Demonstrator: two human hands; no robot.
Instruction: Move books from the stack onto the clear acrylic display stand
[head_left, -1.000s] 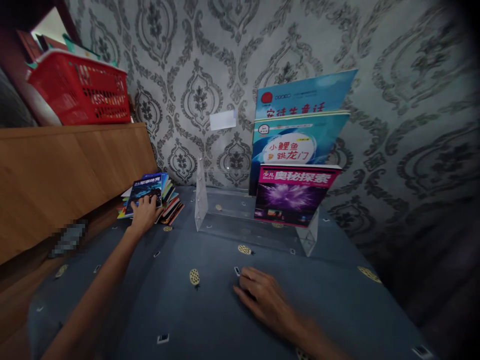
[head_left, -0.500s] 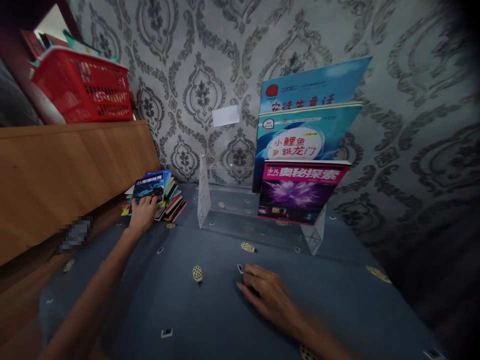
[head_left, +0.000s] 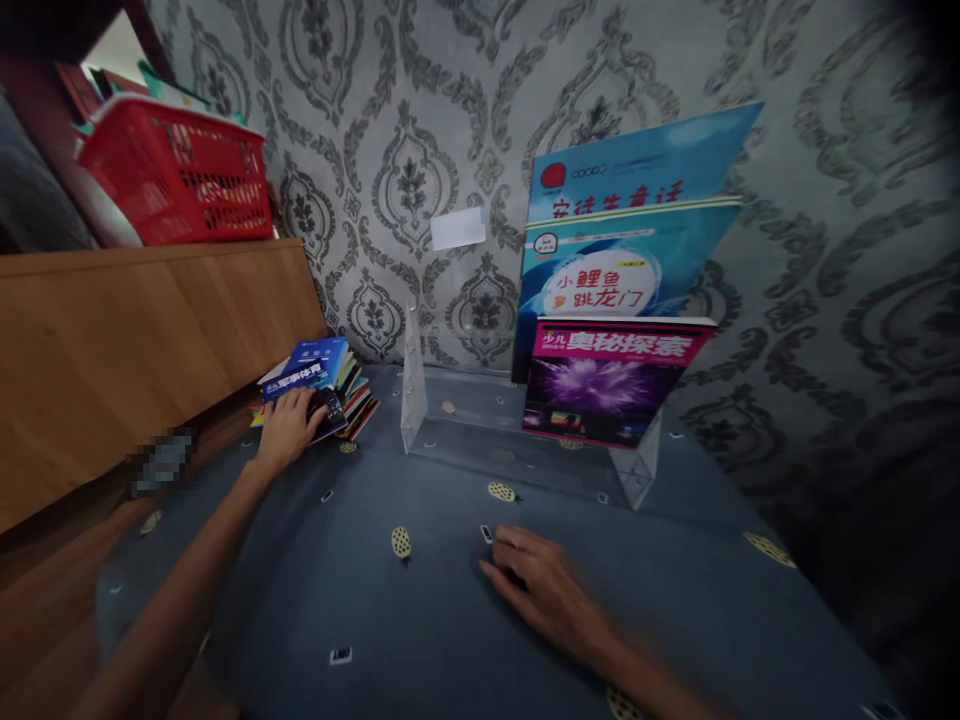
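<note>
My left hand [head_left: 289, 428] grips the near part of a dark blue book [head_left: 294, 376], thumb at its right side. That book lies turned at an angle on top of a stack of books [head_left: 357, 393], over a brighter blue book [head_left: 321, 352]. My right hand [head_left: 536, 585] rests on the tablecloth with its fingers loosely curled, the thumb apart and nothing visible in it. Beyond it stands a clear acrylic book rack [head_left: 413, 385]. On the rack's right side lean a magenta and purple book [head_left: 606, 385], a teal book [head_left: 622, 245] and a taller blue book [head_left: 637, 165].
The table [head_left: 420, 620] has a blue-grey cloth printed with pineapples. A red basket [head_left: 180, 170] stands on a wooden cabinet [head_left: 150, 340] at the left. Patterned wallpaper [head_left: 409, 180] with a white switch plate [head_left: 458, 229] rises behind the rack.
The dark blue book has slid toward me and turned on the stack under my left hand, baring the brighter blue book beneath. My right hand stays put; the view has shifted slightly.
</note>
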